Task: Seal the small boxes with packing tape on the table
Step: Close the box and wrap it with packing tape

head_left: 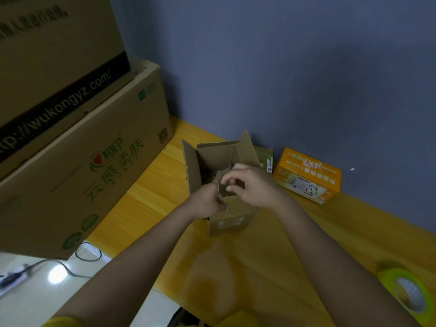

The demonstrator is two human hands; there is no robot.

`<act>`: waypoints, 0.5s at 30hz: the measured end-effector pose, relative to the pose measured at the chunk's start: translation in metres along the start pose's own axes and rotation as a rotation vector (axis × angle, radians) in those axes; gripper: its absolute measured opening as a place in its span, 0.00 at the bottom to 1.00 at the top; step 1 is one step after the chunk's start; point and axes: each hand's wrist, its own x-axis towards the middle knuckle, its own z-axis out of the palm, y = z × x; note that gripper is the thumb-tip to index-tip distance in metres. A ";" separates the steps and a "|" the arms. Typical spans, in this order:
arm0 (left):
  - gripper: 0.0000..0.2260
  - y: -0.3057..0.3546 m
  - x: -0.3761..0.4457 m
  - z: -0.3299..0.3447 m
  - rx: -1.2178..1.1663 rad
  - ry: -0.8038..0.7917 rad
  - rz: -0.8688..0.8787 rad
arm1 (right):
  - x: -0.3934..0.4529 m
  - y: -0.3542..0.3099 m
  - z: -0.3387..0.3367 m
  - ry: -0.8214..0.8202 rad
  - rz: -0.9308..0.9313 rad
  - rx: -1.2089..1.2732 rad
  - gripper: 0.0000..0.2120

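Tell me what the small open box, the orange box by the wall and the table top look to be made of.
Small open box: plain brown corrugated cardboard, matte; the flap edges look thick and layered.
Orange box: likely thin printed card, slightly glossy, with coloured print and a stuck-on label.
Table: wood or wood-look laminate, yellow, smooth with a faint sheen; grain lines show, so which one is unclear.

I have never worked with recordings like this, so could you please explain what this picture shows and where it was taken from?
There is no machine here: a camera worn on a person's head looks down at their two bare hands. On the yellow wooden table stands a small open cardboard box. The left hand and right hand both pinch its near flap, apparently folding it shut. An orange carton lies by the wall, and a roll of packing tape waits at the lower right, untouched. Two big cartons are stacked at the left.
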 end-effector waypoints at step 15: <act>0.53 -0.001 0.007 -0.001 -0.100 0.001 -0.070 | -0.018 0.005 0.030 0.252 0.258 0.149 0.44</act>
